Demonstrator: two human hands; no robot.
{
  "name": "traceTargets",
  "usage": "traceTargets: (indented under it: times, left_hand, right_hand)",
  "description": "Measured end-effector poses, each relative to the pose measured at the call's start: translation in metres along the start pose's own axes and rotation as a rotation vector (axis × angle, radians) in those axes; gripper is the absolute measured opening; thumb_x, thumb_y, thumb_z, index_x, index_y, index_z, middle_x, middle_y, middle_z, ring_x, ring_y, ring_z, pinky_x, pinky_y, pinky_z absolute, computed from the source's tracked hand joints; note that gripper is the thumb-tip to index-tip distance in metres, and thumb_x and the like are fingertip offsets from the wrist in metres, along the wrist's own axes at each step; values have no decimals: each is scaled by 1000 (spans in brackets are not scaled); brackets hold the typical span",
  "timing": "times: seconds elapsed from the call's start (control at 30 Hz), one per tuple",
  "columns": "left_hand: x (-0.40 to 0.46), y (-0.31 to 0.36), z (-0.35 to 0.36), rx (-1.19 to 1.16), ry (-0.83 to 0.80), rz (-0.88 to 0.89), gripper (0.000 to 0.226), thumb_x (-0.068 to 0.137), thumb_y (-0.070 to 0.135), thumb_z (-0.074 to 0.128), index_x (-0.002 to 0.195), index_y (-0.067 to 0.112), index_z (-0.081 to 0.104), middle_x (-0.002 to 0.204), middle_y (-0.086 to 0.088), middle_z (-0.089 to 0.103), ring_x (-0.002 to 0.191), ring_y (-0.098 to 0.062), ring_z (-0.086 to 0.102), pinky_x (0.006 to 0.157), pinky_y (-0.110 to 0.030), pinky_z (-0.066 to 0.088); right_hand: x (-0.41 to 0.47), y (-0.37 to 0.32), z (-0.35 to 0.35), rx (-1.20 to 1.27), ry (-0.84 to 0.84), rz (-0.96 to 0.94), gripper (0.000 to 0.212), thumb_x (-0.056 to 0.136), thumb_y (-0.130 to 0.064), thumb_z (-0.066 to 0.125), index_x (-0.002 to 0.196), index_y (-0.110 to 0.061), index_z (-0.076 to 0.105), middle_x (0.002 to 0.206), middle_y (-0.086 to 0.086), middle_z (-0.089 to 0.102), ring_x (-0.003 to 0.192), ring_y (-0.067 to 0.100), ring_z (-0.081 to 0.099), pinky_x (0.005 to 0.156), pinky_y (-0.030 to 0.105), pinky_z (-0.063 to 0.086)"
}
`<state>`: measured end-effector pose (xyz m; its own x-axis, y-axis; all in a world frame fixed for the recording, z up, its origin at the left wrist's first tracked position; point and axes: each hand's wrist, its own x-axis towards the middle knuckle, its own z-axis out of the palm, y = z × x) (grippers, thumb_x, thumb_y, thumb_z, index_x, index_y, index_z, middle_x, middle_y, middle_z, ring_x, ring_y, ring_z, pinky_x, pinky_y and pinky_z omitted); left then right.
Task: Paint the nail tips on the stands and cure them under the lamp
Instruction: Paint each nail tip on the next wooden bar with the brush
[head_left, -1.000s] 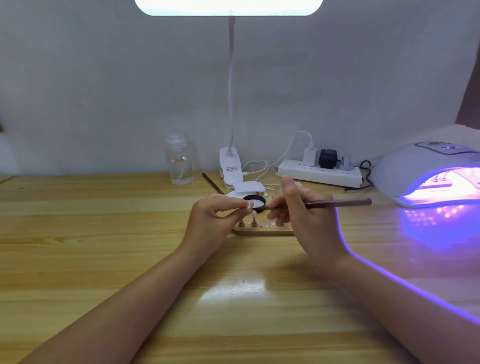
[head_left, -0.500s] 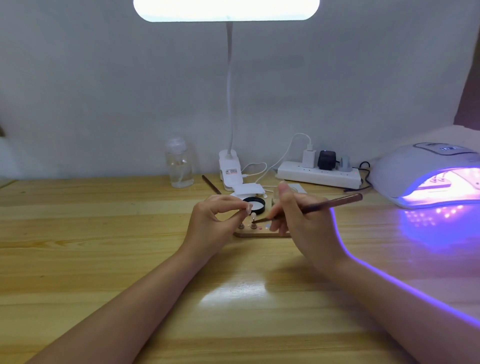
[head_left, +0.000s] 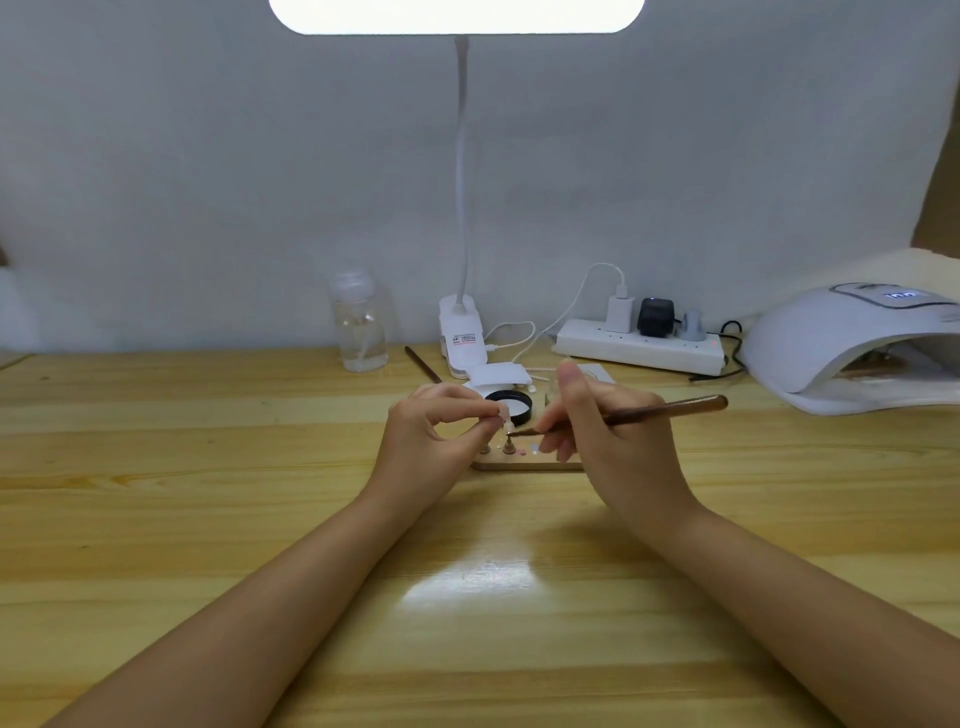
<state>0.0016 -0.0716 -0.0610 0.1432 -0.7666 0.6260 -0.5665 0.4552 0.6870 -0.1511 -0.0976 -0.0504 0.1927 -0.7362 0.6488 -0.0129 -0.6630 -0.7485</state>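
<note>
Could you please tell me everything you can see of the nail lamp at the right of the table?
The nail lamp is a white, glossy, dome-shaped shell that looks like plastic, with a small lit display on top and a wide arched opening facing the person. Its inside is dark, with no purple glow. It sits flat on the wooden table, right of the power strip, partly cut off by the picture's edge. Neither hand touches it.
</note>
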Motion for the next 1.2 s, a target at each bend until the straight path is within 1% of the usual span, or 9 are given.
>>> traceTargets:
  times: [0.13, 0.3, 0.4, 0.57, 0.7, 0.83, 0.97, 1.13, 1.2]
  left_hand:
    - [0, -1, 0, 11, -1, -1, 22, 73, 7, 73, 87, 24, 70, 76, 13, 64, 84, -9, 57, 79, -17, 40]
    - [-1, -1, -1, 6, -1, -11, 22, 73, 8, 73, 82, 27, 70, 75, 17, 64, 83, -5, 57, 81, -19, 41]
    - [0, -1, -1, 3, 2, -6, 22, 73, 8, 73, 84, 27, 70, 75, 15, 64, 83, -10, 59, 82, -23, 43]
    - [1, -1, -1, -24, 12, -13, 23, 74, 7, 73, 82, 28, 69, 76, 17, 65, 82, -9, 61, 81, -25, 46]
    - [1, -1, 0, -41, 23, -12, 22, 73, 5, 73, 87, 23, 71, 76, 13, 67, 81, -8, 63, 81, -25, 47]
    - [0, -2, 0, -36, 36, 23, 24, 72, 3, 73, 86, 22, 71, 76, 13, 67, 80, -7, 64, 79, -21, 48]
    - [1, -3, 0, -49, 64, -5, 28, 71, 3, 74, 82, 28, 69, 76, 19, 66, 81, -2, 64, 77, -13, 47]
    - [0, -3, -2, -64, 46, -20, 19, 71, 11, 73, 87, 23, 71, 76, 10, 69, 80, -10, 66, 76, -24, 51]
    - [-1, -3, -2, -74, 40, -30, 16, 70, 17, 73, 86, 21, 72, 77, 7, 70, 80, -12, 66, 76, -27, 52]
  right_hand:
    - [1, 0, 1, -39, 5, -78, 35, 87, -34, 45, 67, -16, 67, 59, -7, 63, 54, 1, 60, 54, 12, 45]
    - [0, 1, 0, 5, -8, 1, 42, 84, -41, 43, 59, -17, 66, 48, -8, 61, 46, 3, 58, 51, 11, 44]
    - [1, 0, 0, -6, 14, -62, 35, 87, -34, 46, 67, -15, 68, 58, -8, 64, 52, 3, 60, 54, 11, 45]
    - [0, -1, 0, 47, -8, 53, 44, 84, -41, 45, 58, -13, 66, 47, -3, 61, 44, 3, 57, 49, 12, 43]
    - [2, -2, 0, 51, 13, 21, 35, 84, -37, 46, 70, -14, 69, 62, -4, 65, 53, 4, 60, 52, 11, 44]
    - [1, -4, 0, 66, -14, 61, 39, 83, -42, 46, 66, -14, 69, 56, 3, 65, 49, 11, 60, 51, 16, 48]
    - [1, -4, 1, 69, 30, 29, 35, 83, -41, 46, 69, -18, 68, 60, -5, 66, 54, 3, 61, 54, 10, 44]
    - [0, -4, 2, 103, 3, 60, 41, 83, -43, 46, 65, -14, 69, 55, 2, 66, 49, 12, 62, 51, 17, 49]
    - [1, -4, 2, 98, 35, 39, 39, 83, -44, 45, 66, -17, 68, 57, 0, 66, 51, 9, 62, 53, 15, 48]
